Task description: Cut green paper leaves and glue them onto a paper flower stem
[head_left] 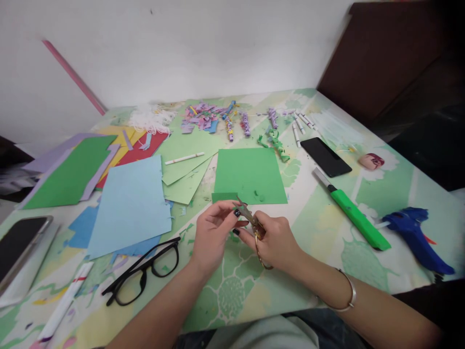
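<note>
My right hand grips a pair of scissors by the handles, blades pointing up and left. The fingers of my left hand are pinched together at the blades. A tiny bit of green paper seems to show at those fingertips, mostly hidden by them. Just beyond both hands lies a green paper sheet with small green scraps on it. A darker green strip lies at the sheet's near left corner, close to my left hand.
Black glasses and light blue paper lie left. Right are a green box cutter, a blue glue gun and a black phone. Decorated paper rolls, a green paper figure and paper scraps lie at the back.
</note>
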Tool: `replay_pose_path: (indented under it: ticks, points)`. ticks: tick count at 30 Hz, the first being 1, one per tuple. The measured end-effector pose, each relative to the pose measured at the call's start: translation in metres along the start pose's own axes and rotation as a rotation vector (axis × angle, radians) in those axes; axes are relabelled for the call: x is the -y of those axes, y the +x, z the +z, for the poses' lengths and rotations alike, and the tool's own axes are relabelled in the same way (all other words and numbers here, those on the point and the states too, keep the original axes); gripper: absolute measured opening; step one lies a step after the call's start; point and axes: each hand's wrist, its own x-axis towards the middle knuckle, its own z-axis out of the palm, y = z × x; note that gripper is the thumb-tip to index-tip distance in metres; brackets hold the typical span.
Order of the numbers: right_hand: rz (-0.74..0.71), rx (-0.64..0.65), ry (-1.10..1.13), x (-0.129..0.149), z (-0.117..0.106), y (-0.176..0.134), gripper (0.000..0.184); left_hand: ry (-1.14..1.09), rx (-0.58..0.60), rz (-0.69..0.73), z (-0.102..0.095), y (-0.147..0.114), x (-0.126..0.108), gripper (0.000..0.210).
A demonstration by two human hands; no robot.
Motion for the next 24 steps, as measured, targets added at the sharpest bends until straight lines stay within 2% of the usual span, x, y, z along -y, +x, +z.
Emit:
replay_pose_path:
  ticks: [15, 24]
  points:
    - [-0.006, 0.006, -0.018, -0.002, -0.001, 0.000, 0.035, -0.009, 0.027, -0.003, 0.000, 0.000, -0.001, 0.002]
    - [-0.042, 0.047, -0.120, -0.007, -0.005, 0.002, 0.039, 0.149, 0.101, -0.072, -0.008, 0.010, -0.014, 0.006]
